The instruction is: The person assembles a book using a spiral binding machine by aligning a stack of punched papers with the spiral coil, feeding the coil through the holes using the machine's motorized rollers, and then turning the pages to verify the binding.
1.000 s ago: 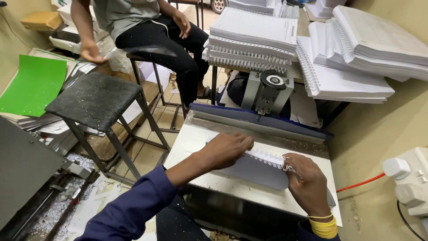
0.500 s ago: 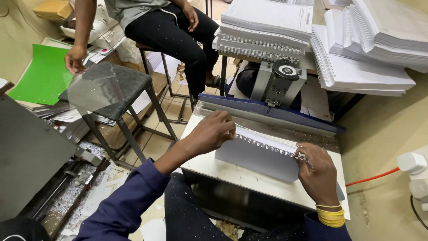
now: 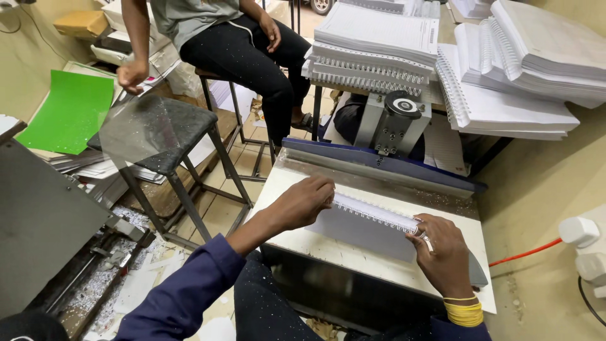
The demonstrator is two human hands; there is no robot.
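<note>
A thin booklet (image 3: 366, 230) with a frosted, translucent plastic cover lies flat on the pale bed of a binding machine (image 3: 379, 183), its far edge lined with a white wire comb (image 3: 372, 213) of small, evenly spaced loops. The left hand (image 3: 303, 201) rests palm down on the left end of that edge, fingers curled over the comb. The right hand (image 3: 445, 249) presses on the right end, fingertips pinched narrow at the last loops; a yellow band (image 3: 464, 311) sits on its wrist. The machine has a blue steel bar and a grey boxy metal head with a round black knob. Behind it, stacks of spiral-bound white books (image 3: 505, 69) are piled high. To the left stands a black stool (image 3: 158, 129) with a worn, speckled seat; a seated person (image 3: 221, 31) holds a clear sheet above it. A green sheet (image 3: 69, 110) lies further left
</note>
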